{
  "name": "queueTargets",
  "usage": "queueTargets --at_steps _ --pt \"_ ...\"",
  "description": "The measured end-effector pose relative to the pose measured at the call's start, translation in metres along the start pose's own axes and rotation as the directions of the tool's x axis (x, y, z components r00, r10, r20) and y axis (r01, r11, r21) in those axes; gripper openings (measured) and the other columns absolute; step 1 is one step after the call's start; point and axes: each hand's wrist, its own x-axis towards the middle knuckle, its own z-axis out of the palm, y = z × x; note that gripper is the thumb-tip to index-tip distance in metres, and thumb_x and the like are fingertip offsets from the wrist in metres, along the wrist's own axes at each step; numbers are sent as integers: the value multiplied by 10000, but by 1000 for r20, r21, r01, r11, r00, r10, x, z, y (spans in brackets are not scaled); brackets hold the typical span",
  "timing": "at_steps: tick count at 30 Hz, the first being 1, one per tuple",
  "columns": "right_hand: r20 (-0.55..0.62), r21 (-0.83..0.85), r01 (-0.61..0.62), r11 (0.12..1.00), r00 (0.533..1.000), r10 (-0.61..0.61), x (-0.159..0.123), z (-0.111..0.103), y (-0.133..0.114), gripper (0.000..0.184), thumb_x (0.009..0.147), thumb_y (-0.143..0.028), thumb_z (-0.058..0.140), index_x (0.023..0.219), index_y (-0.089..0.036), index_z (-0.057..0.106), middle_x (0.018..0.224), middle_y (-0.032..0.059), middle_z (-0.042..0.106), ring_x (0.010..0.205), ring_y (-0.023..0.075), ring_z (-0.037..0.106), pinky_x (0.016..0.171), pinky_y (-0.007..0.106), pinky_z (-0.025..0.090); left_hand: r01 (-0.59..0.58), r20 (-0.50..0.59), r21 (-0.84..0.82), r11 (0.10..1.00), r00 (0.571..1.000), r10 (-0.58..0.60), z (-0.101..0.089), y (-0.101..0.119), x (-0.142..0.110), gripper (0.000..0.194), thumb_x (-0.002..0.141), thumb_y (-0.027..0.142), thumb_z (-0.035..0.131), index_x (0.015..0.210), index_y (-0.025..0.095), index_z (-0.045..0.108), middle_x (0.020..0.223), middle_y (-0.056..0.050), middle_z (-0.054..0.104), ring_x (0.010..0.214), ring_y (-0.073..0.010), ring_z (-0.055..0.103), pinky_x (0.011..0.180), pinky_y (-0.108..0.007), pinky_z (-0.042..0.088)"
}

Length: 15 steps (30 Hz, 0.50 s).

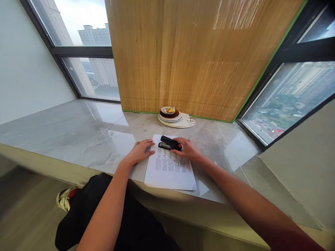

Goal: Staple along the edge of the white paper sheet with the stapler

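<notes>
A printed sheet of paper (170, 177), maybe more than one, lies on the grey stone sill, its lower edge close to the front. My left hand (140, 152) rests flat at the paper's left edge, fingers stretched out and thumb apart. In my right hand (188, 150) is a black stapler (169, 143) with a red mark near its back end. The stapler is over the upper part of the page, its jaw pointing left and gaping. Fingers and thumb grip it from the right; whether it touches the paper I cannot tell.
Behind the paper, a stack of small plates (170, 116) stands beside an oval white board (188, 121) with a branch pattern. A bamboo blind (183, 62) hangs at the back, between windows on both sides. The sill's front edge (104, 170) runs just above my legs.
</notes>
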Motion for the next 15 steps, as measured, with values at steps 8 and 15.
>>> queueTargets --at_steps 8,15 --pt "-63 119 24 993 998 -17 3 7 9 341 785 -265 871 1118 -216 820 923 71 806 831 249 705 842 400 550 -40 42 4 999 998 40 -12 4 -4 369 934 416 714 1265 254 709 1555 -125 599 1463 -329 555 1244 -535 392" --pt "-221 203 41 978 975 5 3 -5 8 244 965 -404 696 869 -206 801 835 53 762 766 191 610 722 327 471 -38 -4 -20 999 999 38 -2 10 5 474 948 485 700 1352 242 649 1569 -132 573 1494 -335 503 1272 -562 338"
